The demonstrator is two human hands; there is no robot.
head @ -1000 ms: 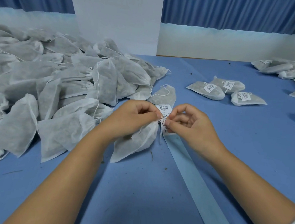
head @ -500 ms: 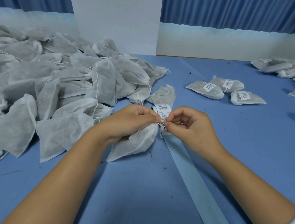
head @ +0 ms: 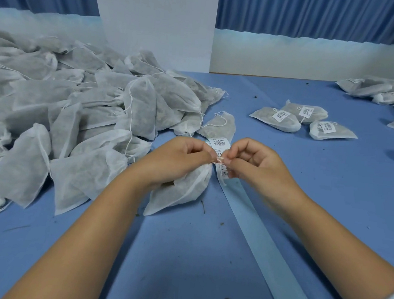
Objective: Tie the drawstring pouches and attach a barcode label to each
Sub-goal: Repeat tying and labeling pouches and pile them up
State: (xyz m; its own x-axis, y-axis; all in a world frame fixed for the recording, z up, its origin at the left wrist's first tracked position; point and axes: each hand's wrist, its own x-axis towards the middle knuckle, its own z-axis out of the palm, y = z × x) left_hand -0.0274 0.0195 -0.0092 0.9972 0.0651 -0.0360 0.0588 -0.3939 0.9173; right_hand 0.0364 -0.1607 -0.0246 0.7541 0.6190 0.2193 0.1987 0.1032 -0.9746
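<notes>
A white fabric drawstring pouch [head: 180,193] lies on the blue table in front of me, its neck pointing up towards my hands. My left hand [head: 179,157] pinches the drawstring at the pouch's neck. My right hand [head: 254,163] pinches the same string from the other side, fingertips almost touching the left ones. A strip of barcode labels [head: 218,144] on light blue backing tape [head: 266,249] runs from under my hands towards the lower right. One label [head: 223,172] hangs just below my right fingers.
A large heap of unlabelled white pouches [head: 65,106] covers the left of the table. Three labelled pouches [head: 304,120] lie at the right middle, and more pouches [head: 384,93] are piled at the far right. A white panel stands behind.
Both hands have stayed together over the pouch's neck, working the string with small finger movements. The pouch has shifted slightly under my left hand.
</notes>
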